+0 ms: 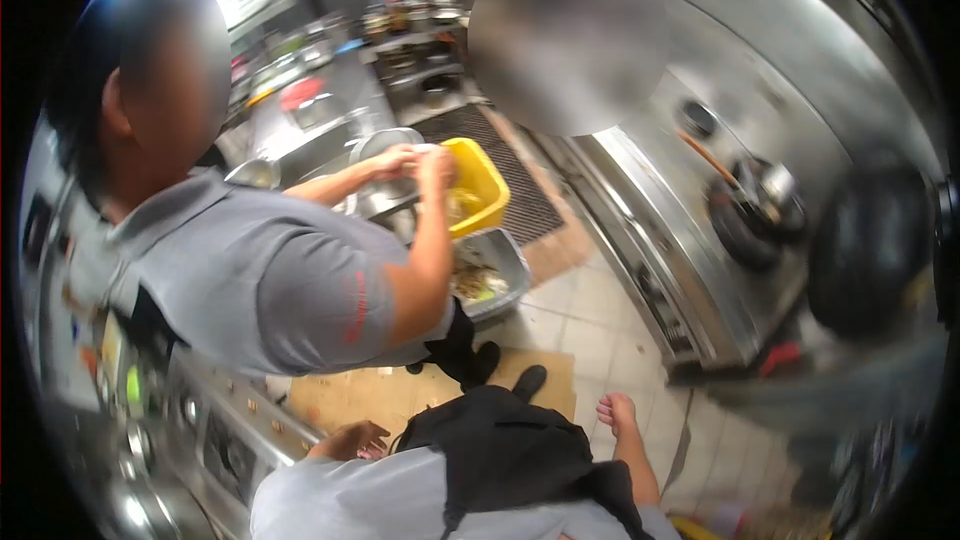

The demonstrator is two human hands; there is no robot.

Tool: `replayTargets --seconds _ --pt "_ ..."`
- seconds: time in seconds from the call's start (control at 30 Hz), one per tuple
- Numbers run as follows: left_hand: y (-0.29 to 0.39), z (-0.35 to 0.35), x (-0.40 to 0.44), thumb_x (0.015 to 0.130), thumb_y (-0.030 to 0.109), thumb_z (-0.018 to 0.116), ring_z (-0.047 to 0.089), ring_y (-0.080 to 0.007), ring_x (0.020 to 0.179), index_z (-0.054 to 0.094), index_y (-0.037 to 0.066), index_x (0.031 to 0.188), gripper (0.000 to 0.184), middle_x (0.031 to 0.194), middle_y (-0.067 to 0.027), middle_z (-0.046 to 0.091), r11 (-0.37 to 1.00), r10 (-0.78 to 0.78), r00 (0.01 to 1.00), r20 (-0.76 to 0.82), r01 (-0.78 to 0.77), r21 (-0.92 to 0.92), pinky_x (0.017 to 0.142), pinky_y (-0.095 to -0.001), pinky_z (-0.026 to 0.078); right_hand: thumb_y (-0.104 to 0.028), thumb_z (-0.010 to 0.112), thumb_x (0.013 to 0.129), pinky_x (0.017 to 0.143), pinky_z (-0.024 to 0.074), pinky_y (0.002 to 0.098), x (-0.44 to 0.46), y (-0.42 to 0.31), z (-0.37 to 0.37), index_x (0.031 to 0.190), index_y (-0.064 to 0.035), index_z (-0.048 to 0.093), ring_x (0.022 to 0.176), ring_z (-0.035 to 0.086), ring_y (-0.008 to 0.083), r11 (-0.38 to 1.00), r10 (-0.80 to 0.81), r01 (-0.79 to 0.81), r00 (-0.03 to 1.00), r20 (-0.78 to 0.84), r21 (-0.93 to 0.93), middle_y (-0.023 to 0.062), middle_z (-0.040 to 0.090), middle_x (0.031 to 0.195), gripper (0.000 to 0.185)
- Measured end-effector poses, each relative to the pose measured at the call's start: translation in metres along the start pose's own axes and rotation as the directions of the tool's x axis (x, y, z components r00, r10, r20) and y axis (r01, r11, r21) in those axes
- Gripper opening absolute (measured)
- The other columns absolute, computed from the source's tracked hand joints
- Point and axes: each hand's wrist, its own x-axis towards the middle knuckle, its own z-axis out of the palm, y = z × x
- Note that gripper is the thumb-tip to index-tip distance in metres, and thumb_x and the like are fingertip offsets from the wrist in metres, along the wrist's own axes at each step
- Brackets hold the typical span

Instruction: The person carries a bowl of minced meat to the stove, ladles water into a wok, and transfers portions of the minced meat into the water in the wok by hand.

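My left hand (362, 439) hangs low by my side, near the steel counter edge (283, 443) on the left. Its fingers are loosely bent and a little apart, with nothing in them. On the other side, over the tiled floor (605, 340), my right hand (617, 411) is held away from my body, fingers slightly curled and apart, also without anything. Between them hangs my black apron (500, 450). Neither hand touches any object.
A co-worker in a grey polo (230, 250) stands close ahead-left, hands (420, 166) together over a yellow bin (490, 175). A grey bin (515, 270) with scraps sits beside it. On the right are a steel range (680, 240), pans (740, 230) and a large dark wok (868, 250).
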Motion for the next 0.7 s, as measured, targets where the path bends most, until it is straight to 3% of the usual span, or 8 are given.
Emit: replayTargets --seconds 0.07,0.2,0.27,0.3,0.33,0.4,0.5,0.7 --pt "0.002 0.014 0.001 0.097 0.047 0.047 0.064 -0.0193 0.081 0.05 0.024 0.136 0.045 0.122 -0.0057 0.064 0.992 0.054 0.989 0.139 -0.069 0.106 0.059 -0.034 0.052 -0.022 0.054 0.091 0.062 0.0536 0.0383 0.036 -0.031 0.016 0.115 -0.0062 0.052 0.083 0.065 0.0252 0.999 -0.029 0.032 0.997 0.078 -0.044 0.0118 0.062 0.101 0.029" --pt "0.027 0.062 -0.005 0.098 0.043 0.047 0.062 -0.0193 0.08 0.05 0.023 0.138 0.045 0.122 -0.0073 0.063 0.953 -0.148 0.988 0.046 0.155 -0.261 0.063 -0.0361 0.052 -0.019 0.052 0.09 0.06 0.0518 0.0373 0.07 -0.081 0.022 0.111 -0.0059 0.054 0.079 0.064 0.025 0.965 0.031 0.016 0.984 0.174 -0.263 0.0117 0.063 0.098 0.025" --pt "0.04 0.08 -0.004 0.098 0.038 0.05 0.063 -0.0197 0.082 0.051 0.022 0.137 0.042 0.118 -0.0093 0.065 0.997 0.008 0.997 0.077 -0.002 -0.083 0.064 -0.0356 0.052 -0.018 0.052 0.09 0.06 0.0517 0.0376 0.093 -0.109 0.017 0.11 -0.0057 0.053 0.078 0.064 0.0254 0.883 0.096 0.023 0.969 0.227 -0.469 0.0121 0.063 0.097 0.024" --pt "0.063 0.095 0.02 0.097 0.035 0.052 0.064 -0.0207 0.083 0.055 0.018 0.131 0.038 0.111 -0.01 0.067 0.896 -0.389 0.918 0.079 0.397 -0.2 0.063 -0.0351 0.051 -0.018 0.052 0.09 0.06 0.0518 0.0378 0.105 -0.12 0.012 0.111 -0.0056 0.054 0.079 0.064 0.0255 0.861 0.091 0.047 0.965 0.244 -0.507 0.0123 0.063 0.097 0.024" --pt "0.067 0.104 0.029 0.097 0.035 0.052 0.064 -0.0207 0.083 0.055 0.018 0.131 0.038 0.111 -0.01 0.067 0.888 -0.388 0.918 0.082 0.397 -0.233 0.063 -0.0351 0.051 -0.019 0.052 0.09 0.06 0.0519 0.0379 0.116 -0.131 0.008 0.111 -0.0055 0.054 0.079 0.064 0.0256 0.831 0.09 0.075 0.96 0.266 -0.552 0.0124 0.063 0.098 0.024" --pt "0.082 0.121 0.022 0.095 0.036 0.054 0.065 -0.0205 0.081 0.059 0.013 0.121 0.035 0.103 -0.0085 0.069 0.946 -0.161 0.986 -0.031 0.146 -0.288 0.062 -0.035 0.051 -0.019 0.052 0.09 0.061 0.0521 0.0382 0.141 -0.154 -0.002 0.111 -0.0053 0.054 0.08 0.064 0.0258 0.767 0.081 0.139 0.947 0.31 -0.626 0.0128 0.063 0.099 0.025" --pt "0.148 0.142 -0.008 0.093 0.038 0.056 0.065 -0.0193 0.075 0.06 0.012 0.116 0.035 0.098 -0.0061 0.068 0.896 -0.188 0.973 -0.132 0.115 -0.429 0.061 -0.037 0.051 -0.019 0.052 0.091 0.062 0.0523 0.0387 0.192 -0.187 -0.017 0.112 -0.005 0.054 0.081 0.065 0.0262 0.667 0.065 0.249 0.92 0.387 -0.703 0.0133 0.064 0.1 0.026" --pt "0.182 0.207 0.037 0.092 0.036 0.057 0.064 -0.0183 0.068 0.061 0.006 0.108 0.034 0.091 -0.0058 0.067 0.78 -0.318 0.891 -0.323 0.052 -0.624 0.058 -0.0379 0.051 -0.02 0.052 0.091 0.065 0.0529 0.0395 0.277 -0.27 -0.016 0.113 -0.0045 0.055 0.083 0.065 0.0268 0.578 0.099 0.355 0.864 0.494 -0.735 0.0142 0.064 0.102 0.027"
